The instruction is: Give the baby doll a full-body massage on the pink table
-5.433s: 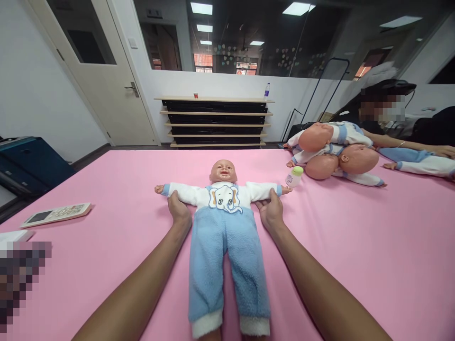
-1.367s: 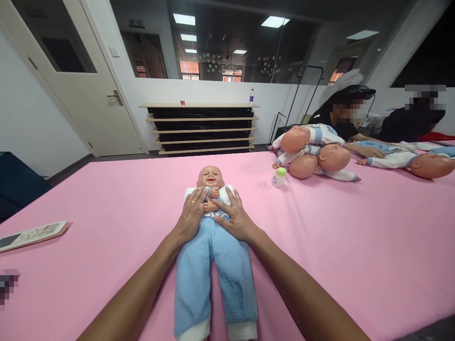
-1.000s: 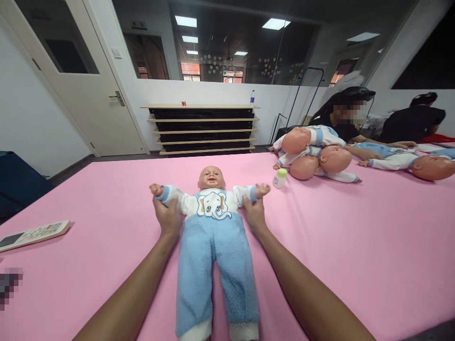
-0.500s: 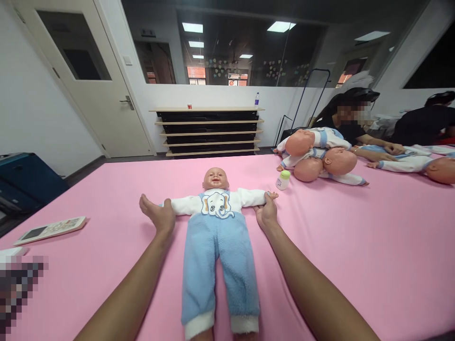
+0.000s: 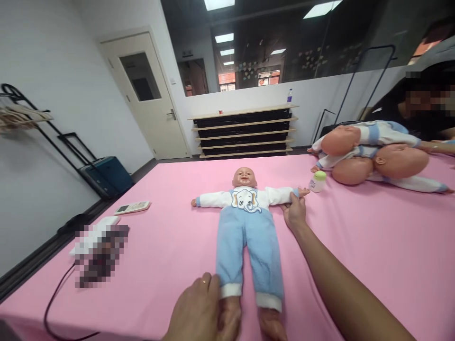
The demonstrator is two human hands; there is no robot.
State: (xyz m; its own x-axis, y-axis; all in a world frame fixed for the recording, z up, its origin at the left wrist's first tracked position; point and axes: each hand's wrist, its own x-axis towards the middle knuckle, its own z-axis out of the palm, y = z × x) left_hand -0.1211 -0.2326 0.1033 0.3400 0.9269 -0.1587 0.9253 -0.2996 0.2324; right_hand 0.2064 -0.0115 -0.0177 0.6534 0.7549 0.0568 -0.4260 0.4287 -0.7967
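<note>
A baby doll (image 5: pixel 245 208) lies face up on the pink cloth, arms spread, in a white top with an elephant face and fluffy blue trousers. My right hand (image 5: pixel 295 208) is closed around the doll's wrist on the right, its thumb at the sleeve's cuff. Beside the doll's left-side trouser cuff and bare foot is my left hand (image 5: pixel 197 305), back up, fingers bent and a ring showing. Its fingertips are hidden, so whether it grips the leg is unclear. A small white jar with a green lid (image 5: pixel 318 181) stands just past the doll's right-side hand.
Several similar dolls (image 5: pixel 369 151) are piled at the right, with a person (image 5: pixel 408 104) behind them. A remote control (image 5: pixel 132 207), a white object (image 5: pixel 97 234) and a dark cable (image 5: pixel 50 303) lie at the left. Shelves (image 5: pixel 245 135) stand beyond the pink-covered table (image 5: pixel 170 189).
My left hand has left the doll's left-side sleeve and come down to its trouser cuff. My right hand keeps its hold. The view has swung left.
</note>
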